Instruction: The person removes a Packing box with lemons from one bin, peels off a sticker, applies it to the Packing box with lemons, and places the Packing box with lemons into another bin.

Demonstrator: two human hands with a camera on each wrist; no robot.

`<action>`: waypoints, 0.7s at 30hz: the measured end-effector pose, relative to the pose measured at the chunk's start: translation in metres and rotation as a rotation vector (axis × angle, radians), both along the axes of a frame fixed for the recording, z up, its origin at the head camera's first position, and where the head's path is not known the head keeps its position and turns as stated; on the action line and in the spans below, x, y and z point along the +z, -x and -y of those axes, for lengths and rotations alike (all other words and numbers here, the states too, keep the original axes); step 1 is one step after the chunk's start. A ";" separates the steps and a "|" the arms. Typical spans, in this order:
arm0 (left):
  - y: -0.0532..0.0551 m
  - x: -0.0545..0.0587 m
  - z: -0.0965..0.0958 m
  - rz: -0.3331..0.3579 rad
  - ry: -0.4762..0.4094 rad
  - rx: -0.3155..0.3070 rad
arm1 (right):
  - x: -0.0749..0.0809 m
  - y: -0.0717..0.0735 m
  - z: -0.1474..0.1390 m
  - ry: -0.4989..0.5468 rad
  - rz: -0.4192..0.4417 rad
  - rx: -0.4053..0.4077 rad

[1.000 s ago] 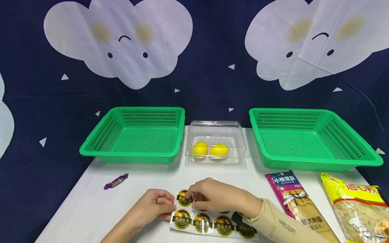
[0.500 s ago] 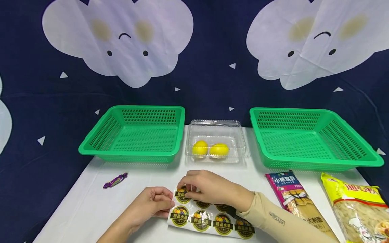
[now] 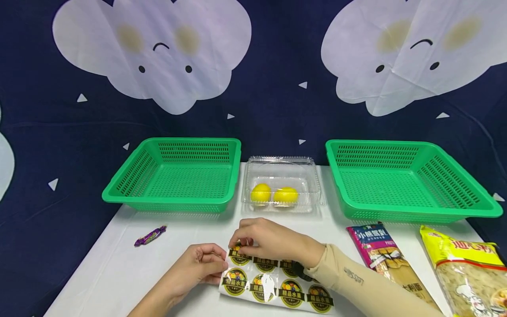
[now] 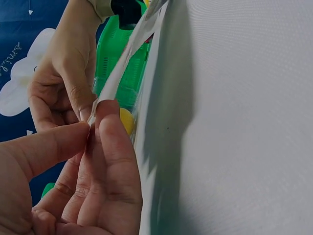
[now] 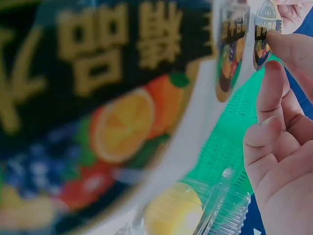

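Sticker sheet (image 3: 276,276) steadied by its edge

A purple candy (image 3: 150,236) lay at left, well apart. The left hand (image 3: 202,264) pinched the sheet's left edge, probably to steady it, nearer than the clear container (image 3: 281,157). The right hand (image 3: 265,240) bent its fingers over the upper-left label (image 3: 239,258); whether they pinched it, I could not tell. Farther right lay a pasta packet (image 3: 380,251).

Bare left hand (image 3: 200,266) pinching, thumb (image 4: 58,142) tip against pointing finger, other fingers bent. Bare left forearm (image 3: 156,299) slants up to it from near side. Bare right hand (image 3: 268,240) just right of left hand, little farther out, back up, thumb and bent finger pinching. Right arm (image 3: 370,286), in beige cloth sleeve (image 3: 336,270), right of left hand.
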State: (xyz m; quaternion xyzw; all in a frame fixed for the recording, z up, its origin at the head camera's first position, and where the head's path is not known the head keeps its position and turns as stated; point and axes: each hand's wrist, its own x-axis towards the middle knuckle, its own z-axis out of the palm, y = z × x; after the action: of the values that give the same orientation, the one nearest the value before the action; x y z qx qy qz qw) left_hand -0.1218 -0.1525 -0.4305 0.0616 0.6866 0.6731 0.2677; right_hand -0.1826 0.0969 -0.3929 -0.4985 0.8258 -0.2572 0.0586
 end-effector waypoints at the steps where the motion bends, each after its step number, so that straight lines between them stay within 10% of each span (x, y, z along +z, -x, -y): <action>1: 0.000 0.000 0.000 0.002 0.000 0.001 | 0.000 0.001 0.001 -0.005 0.003 -0.001; 21: 0.001 -0.005 0.000 0.052 0.042 0.062 | -0.002 0.011 0.006 -0.002 0.016 0.031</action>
State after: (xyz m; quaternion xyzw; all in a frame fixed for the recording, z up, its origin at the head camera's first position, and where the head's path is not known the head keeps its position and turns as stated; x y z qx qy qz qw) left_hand -0.1229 -0.1527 -0.4354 0.0173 0.6948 0.6680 0.2659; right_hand -0.1941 0.0911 -0.3950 -0.5093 0.8177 -0.2592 0.0697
